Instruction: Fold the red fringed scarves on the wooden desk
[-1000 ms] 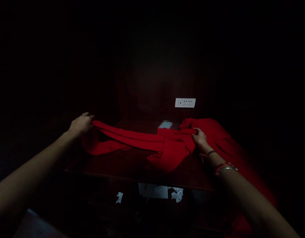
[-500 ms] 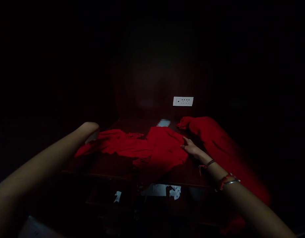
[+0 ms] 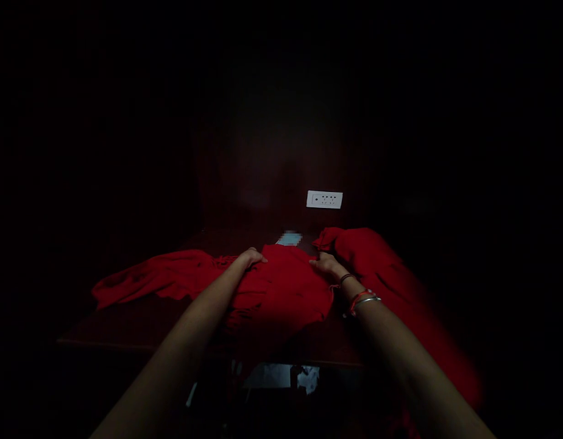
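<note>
A red fringed scarf (image 3: 293, 283) lies on the dark tabletop, its middle part folded into a smooth panel whose near end hangs toward the front edge. My left hand (image 3: 253, 256) grips this panel at its far left side, thumb on top. At the far right side, my right hand (image 3: 326, 263) pinches the cloth, its fingers partly hidden. A loose red length (image 3: 158, 277) with fringe stretches out to the left, behind my left forearm.
A second bulky red cloth (image 3: 377, 256) runs down along the right side. Behind the scarf lies a small pale blue, blurred-out object (image 3: 289, 238). A white socket plate (image 3: 324, 199) is on the back wall. Pale papers (image 3: 272, 375) show below the table edge. Surroundings are very dark.
My left hand has come from the far left to the left side of the folded panel. My right hand has shifted slightly along the right edge and closed. The view has tilted slightly.
</note>
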The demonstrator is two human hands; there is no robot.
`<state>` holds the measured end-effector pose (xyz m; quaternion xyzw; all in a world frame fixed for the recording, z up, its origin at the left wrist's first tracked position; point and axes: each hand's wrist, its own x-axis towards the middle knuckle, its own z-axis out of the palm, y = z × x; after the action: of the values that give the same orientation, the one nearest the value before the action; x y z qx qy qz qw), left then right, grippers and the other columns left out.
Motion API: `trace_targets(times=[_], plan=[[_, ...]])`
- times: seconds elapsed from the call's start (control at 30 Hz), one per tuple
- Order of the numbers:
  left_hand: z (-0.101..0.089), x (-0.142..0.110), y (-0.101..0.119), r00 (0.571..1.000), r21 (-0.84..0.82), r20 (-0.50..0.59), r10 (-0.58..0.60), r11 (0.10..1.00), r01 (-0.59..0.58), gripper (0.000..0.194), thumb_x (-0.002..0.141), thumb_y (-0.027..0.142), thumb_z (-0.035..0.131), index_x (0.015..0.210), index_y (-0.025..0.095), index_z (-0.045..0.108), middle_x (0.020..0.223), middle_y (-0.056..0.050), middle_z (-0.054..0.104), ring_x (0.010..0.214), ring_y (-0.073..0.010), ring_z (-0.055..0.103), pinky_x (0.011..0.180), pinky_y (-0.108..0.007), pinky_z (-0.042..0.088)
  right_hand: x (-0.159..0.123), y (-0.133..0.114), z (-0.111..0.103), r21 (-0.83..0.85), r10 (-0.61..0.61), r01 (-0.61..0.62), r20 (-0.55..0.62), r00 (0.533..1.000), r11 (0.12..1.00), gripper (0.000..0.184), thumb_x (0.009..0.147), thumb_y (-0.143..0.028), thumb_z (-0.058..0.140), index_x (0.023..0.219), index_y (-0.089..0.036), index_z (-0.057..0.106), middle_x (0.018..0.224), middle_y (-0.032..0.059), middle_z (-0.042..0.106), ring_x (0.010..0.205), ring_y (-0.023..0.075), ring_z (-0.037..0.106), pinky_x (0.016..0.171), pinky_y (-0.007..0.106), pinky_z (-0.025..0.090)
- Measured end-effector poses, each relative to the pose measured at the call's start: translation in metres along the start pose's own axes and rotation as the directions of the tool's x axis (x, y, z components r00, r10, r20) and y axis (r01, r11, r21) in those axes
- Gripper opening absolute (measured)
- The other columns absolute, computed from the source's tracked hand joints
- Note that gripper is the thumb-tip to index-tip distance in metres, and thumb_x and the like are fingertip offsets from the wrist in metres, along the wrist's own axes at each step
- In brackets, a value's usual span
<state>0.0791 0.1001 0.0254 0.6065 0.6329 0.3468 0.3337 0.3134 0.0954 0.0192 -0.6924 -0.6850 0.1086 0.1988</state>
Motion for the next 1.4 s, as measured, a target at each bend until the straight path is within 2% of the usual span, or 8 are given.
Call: trace_targets(times=[0.17, 0.33, 0.5, 0.7, 0.87, 0.97, 1.23, 1.4], plan=[[-0.016, 0.007, 0.012, 0.999, -0.117, 0.045, 0.012, 0.993, -0.006, 0.018, 0.067, 0.011, 0.050, 0.083, 0.017, 0.055, 0.076, -0.003, 0.063, 0.065, -0.0151, 0.060, 0.056, -0.024, 0.047, 0.011, 0.000, -0.007, 0.054, -0.063, 0.066, -0.048, 0.997, 0.996, 0.011, 0.067, -0.021, 0.054, 0.074, -0.013, 0.059, 0.070, 0.0050, 0.061, 0.065, 0.0149, 0.057, 0.058, 0.022, 0.041], [-0.014, 0.028, 0.021, 0.964, -0.121, -0.144, 0.223, 0.963, -0.241, 0.042, 0.073, 0.011, 0.045, 0.113, 0.022, 0.037, 0.107, -0.003, 0.053, 0.089, -0.0129, 0.055, 0.072, -0.023, 0.044, 0.010, -0.002, -0.006, 0.009, -0.157, 0.166, -0.274, 0.949, 0.986, 0.026, 0.080, -0.021, 0.036, 0.101, -0.013, 0.050, 0.100, 0.0106, 0.054, 0.093, 0.0162, 0.049, 0.080, 0.025, 0.036], [0.006, 0.025, -0.009, 0.983, 0.333, -0.176, -0.054, 0.936, 0.111, 0.071, 0.072, 0.036, 0.052, 0.129, 0.015, 0.015, 0.121, -0.020, 0.036, 0.110, -0.0291, 0.039, 0.083, -0.037, 0.035, -0.014, -0.003, 0.015, -0.196, -0.070, 0.046, -0.120, 0.990, 0.980, 0.053, 0.075, -0.033, 0.046, 0.123, -0.017, 0.032, 0.121, 0.0156, 0.037, 0.106, 0.0293, 0.038, 0.080, 0.043, 0.035], [0.000, -0.009, -0.045, 0.963, 0.548, -0.041, 0.266, 0.812, -0.201, 0.060, 0.078, 0.043, 0.041, 0.128, 0.017, 0.021, 0.118, -0.016, 0.039, 0.110, -0.0261, 0.038, 0.087, -0.034, 0.031, -0.048, -0.013, 0.022, -0.305, -0.481, 0.464, 0.022, 0.876, 0.832, 0.047, 0.081, -0.040, 0.034, 0.125, -0.026, 0.028, 0.129, 0.0084, 0.030, 0.117, 0.0257, 0.024, 0.091, 0.047, 0.022], [0.003, 0.001, -0.028, 0.973, 0.460, -0.080, 0.217, 0.874, -0.157, 0.050, 0.075, 0.036, 0.048, 0.118, 0.014, 0.034, 0.103, -0.012, 0.052, 0.095, -0.0204, 0.050, 0.079, -0.028, 0.037, -0.021, -0.033, 0.021, -0.324, -0.443, 0.418, -0.002, 0.897, 0.848, 0.049, 0.078, -0.033, 0.042, 0.124, -0.019, 0.031, 0.122, 0.0146, 0.038, 0.111, 0.0250, 0.035, 0.089, 0.041, 0.026], [0.009, 0.015, -0.019, 0.992, 0.352, -0.116, 0.043, 0.936, 0.000, 0.044, 0.070, 0.028, 0.056, 0.110, 0.014, 0.043, 0.092, -0.009, 0.058, 0.081, -0.0175, 0.055, 0.069, -0.024, 0.040, 0.004, -0.043, 0.021, -0.172, -0.298, 0.294, 0.004, 0.955, 0.940, 0.058, 0.071, -0.029, 0.053, 0.123, -0.012, 0.033, 0.108, 0.0171, 0.051, 0.100, 0.0259, 0.046, 0.082, 0.037, 0.034], [0.014, 0.019, -0.038, 0.978, 0.276, -0.195, 0.076, 0.961, -0.019, 0.021, 0.074, 0.025, 0.050, 0.091, 0.015, 0.055, 0.083, -0.004, 0.061, 0.073, -0.0125, 0.056, 0.061, -0.018, 0.039, 0.059, -0.061, 0.007, 0.344, -0.273, 0.292, -0.103, 0.956, 0.892, 0.045, 0.068, -0.006, 0.044, 0.111, -0.017, 0.045, 0.096, 0.0015, 0.057, 0.077, 0.0088, 0.053, 0.069, 0.019, 0.041], [0.021, 0.014, -0.041, 0.972, 0.338, -0.218, 0.084, 0.941, -0.006, 0.016, 0.075, 0.028, 0.047, 0.085, 0.018, 0.055, 0.081, -0.005, 0.061, 0.074, -0.0158, 0.056, 0.063, -0.023, 0.039, 0.089, -0.072, 0.009, 0.560, -0.163, 0.063, 0.130, 0.978, 0.826, 0.046, 0.066, -0.009, 0.051, 0.110, -0.021, 0.046, 0.091, 0.0018, 0.059, 0.067, 0.0077, 0.055, 0.061, 0.019, 0.044]])
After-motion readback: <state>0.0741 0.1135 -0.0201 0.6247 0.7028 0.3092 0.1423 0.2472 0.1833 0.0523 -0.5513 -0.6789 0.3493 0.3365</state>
